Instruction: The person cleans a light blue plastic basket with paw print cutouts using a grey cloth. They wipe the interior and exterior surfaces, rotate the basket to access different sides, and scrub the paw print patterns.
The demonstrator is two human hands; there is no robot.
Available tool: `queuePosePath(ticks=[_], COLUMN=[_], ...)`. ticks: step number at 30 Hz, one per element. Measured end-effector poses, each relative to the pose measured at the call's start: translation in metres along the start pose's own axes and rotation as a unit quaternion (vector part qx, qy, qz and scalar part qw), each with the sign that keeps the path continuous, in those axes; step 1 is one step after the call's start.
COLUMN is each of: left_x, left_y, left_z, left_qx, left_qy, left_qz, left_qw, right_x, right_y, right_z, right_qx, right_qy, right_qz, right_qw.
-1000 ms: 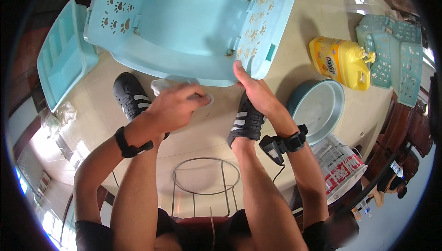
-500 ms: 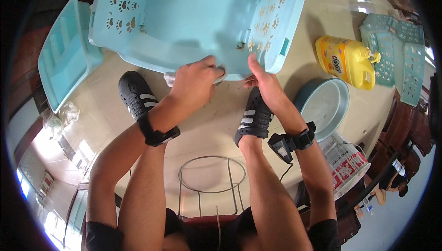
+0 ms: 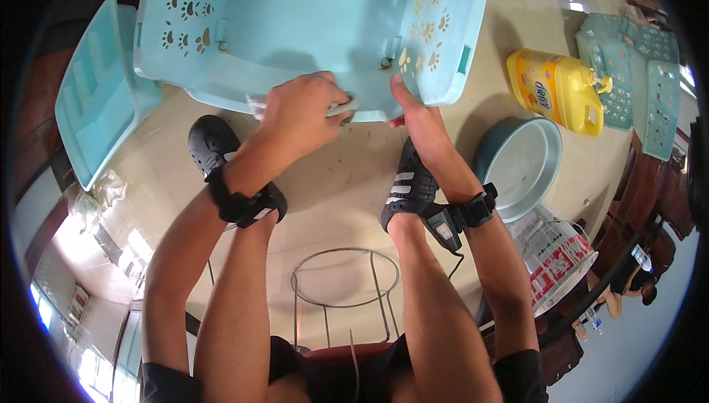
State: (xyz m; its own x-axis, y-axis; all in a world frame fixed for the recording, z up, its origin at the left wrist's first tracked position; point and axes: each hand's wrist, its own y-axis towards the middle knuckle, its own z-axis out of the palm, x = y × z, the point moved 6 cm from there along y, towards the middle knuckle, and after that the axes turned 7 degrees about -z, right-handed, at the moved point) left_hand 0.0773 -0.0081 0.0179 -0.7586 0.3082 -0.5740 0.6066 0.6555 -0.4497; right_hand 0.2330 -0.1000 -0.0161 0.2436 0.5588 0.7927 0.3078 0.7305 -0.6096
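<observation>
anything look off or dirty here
Yes: the blue bin has brownish marks around the fittings in its corners. They stand out against the pale plastic and could be rust or grime; I can't tell which. I see no obvious spill.

Glossy beige floor (image 3: 332, 203); dark wooden furniture (image 3: 644, 195) at right; pale blue wall (image 3: 657, 329); bright window (image 3: 94, 373) lower left.

I could see black short sleeves (image 3: 171, 384), dark shorts (image 3: 329, 381) and black clogs (image 3: 421, 181) with white stripes (image 3: 400, 189). Black wrist straps (image 3: 221, 195) showed on both sides, the right carrying a boxy module (image 3: 439, 220) with a pale label (image 3: 444, 231) and a thin dark cable (image 3: 459, 259).
</observation>
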Motion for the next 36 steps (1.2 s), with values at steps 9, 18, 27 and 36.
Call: queuePosePath(ticks=[9, 18, 27, 36], left_x=[-0.012, -0.015, -0.014, 0.02], left_y=[-0.002, -0.002, -0.005, -0.021], left_z=[0.006, 0.01, 0.019, -0.013], left_qx=[-0.003, 0.022, 0.048, 0.049], left_qy=[0.012, -0.005, 0.04, 0.044], left_qz=[0.058, 0.059, 0.049, 0.016], left_qw=[0.998, 0.998, 0.997, 0.998], right_x=[0.0, 0.002, -0.021, -0.022], right_y=[-0.002, -0.012, -0.02, -0.02], right_z=[0.003, 0.021, 0.024, 0.026], right_qx=[-0.047, -0.055, -0.082, -0.098], right_qy=[-0.031, 0.02, -0.041, -0.025], right_qz=[0.006, 0.043, 0.01, 0.035], right_qw=[0.998, 0.997, 0.996, 0.994])
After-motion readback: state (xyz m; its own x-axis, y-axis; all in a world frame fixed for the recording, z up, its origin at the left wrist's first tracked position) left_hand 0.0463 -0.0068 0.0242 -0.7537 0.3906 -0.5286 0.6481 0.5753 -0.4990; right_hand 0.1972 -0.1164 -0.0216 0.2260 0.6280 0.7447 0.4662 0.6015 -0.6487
